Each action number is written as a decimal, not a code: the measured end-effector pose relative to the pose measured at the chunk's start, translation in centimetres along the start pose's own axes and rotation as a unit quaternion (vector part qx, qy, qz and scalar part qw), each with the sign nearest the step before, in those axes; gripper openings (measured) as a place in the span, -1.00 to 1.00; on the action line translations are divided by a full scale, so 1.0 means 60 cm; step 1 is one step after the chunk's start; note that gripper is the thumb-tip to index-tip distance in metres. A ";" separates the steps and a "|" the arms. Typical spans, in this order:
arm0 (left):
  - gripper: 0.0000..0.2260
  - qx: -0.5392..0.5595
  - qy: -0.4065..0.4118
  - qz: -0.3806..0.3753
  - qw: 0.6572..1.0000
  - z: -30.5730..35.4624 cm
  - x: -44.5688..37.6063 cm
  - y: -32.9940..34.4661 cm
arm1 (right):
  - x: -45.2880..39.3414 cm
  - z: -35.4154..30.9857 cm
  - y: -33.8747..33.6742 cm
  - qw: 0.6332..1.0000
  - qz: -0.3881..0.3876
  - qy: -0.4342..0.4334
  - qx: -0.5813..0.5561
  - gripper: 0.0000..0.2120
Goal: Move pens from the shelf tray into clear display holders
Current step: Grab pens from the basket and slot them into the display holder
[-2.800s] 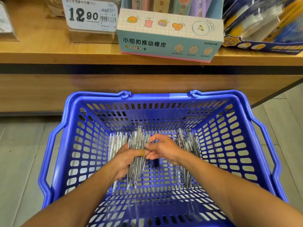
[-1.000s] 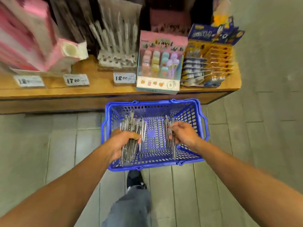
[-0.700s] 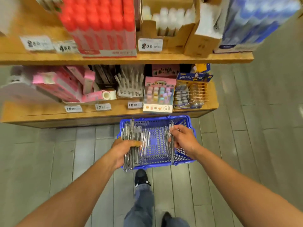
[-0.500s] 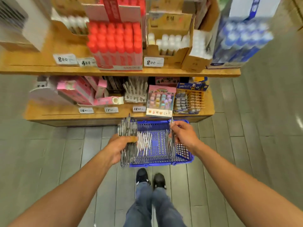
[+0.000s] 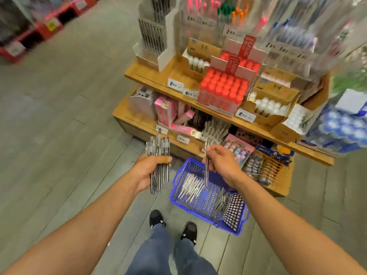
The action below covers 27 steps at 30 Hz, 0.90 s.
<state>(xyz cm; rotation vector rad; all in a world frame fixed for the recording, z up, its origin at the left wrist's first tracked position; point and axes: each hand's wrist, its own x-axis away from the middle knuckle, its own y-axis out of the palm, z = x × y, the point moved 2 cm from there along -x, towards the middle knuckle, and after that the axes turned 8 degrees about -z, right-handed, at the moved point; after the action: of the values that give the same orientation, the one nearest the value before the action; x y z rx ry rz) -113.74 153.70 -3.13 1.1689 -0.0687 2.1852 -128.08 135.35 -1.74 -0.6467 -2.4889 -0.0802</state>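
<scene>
Above basket (image 5: 179,176): L hand (image 5: 148,171) grips clear pen bundle (image 5: 158,165); R hand (image 5: 221,162) pinches pens (image 5: 206,171).

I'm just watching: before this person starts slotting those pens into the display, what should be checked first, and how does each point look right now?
1. Left hand grips the big pen bundle firmly: ok.
2. Right hand pinches only a pen or two: ok; exact count cannot tell.
3. Clear display holders in front, up on the shelving: ok, but blurred.
4. A free slot in them: cannot tell.
5. Blue basket with leftover pens clear of the shoes: ok.
</scene>
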 end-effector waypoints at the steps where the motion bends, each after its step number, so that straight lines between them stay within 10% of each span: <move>1: -0.87 0.016 0.006 0.012 1.000 0.008 0.010 -0.017 | -0.007 -0.020 0.021 1.000 -0.013 -0.007 0.005 -0.79; 15: -0.85 0.095 0.047 0.048 0.993 0.232 0.036 -0.307 | -0.184 -0.257 0.328 0.993 -0.103 -0.032 0.041 -0.76; 27: -0.89 0.012 0.029 -0.034 0.999 0.472 -0.095 -0.372 | -0.359 -0.388 0.366 0.999 -0.022 -0.036 -0.001 -0.81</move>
<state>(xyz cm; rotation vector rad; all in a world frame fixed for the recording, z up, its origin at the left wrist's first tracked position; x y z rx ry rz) -78.31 158.82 4.07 1.1046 0.0212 2.1639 -90.44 140.99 4.57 -0.6053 -2.5735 -0.0770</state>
